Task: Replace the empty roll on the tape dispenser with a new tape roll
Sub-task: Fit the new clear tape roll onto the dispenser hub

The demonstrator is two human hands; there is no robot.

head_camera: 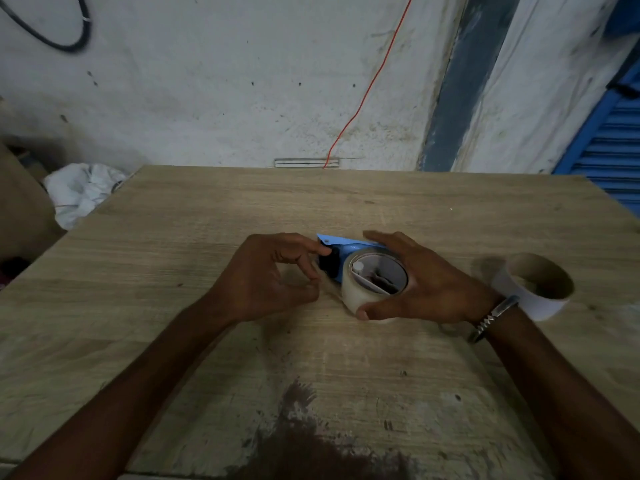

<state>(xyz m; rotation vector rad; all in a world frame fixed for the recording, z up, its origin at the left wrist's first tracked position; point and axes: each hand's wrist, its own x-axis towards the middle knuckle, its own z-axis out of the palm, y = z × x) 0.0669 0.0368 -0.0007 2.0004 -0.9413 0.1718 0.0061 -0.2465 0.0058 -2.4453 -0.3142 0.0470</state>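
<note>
Stained white plaster formed the background, crossed by a thin red wire (367,88) that ran down behind the far edge of a wooden table (214,216); a black cable (74,36) was cut off at the upper left corner. Most of the blue tape dispenser (341,242) was hidden: only a blue plate and a black roller part could be seen between the two hands, and its handle could not be made out. The new tape roll (356,292) was seated on the dispenser near the table's middle, its core partly covered by the right hand (426,285), which was wrapped around the roll with thumb at the near side and fingers over the far side. The left hand (266,275) was loosely curled, its fingertips pinched against the black part at the dispenser's front. Just beside the right wrist, which bore a metal bracelet (491,318), the empty roll (535,285) lay on the table, apart from the dispenser. Crumpled white material (79,192) was seen beyond the table's left corner, and blue slats (613,157) were cut off at the right.
</note>
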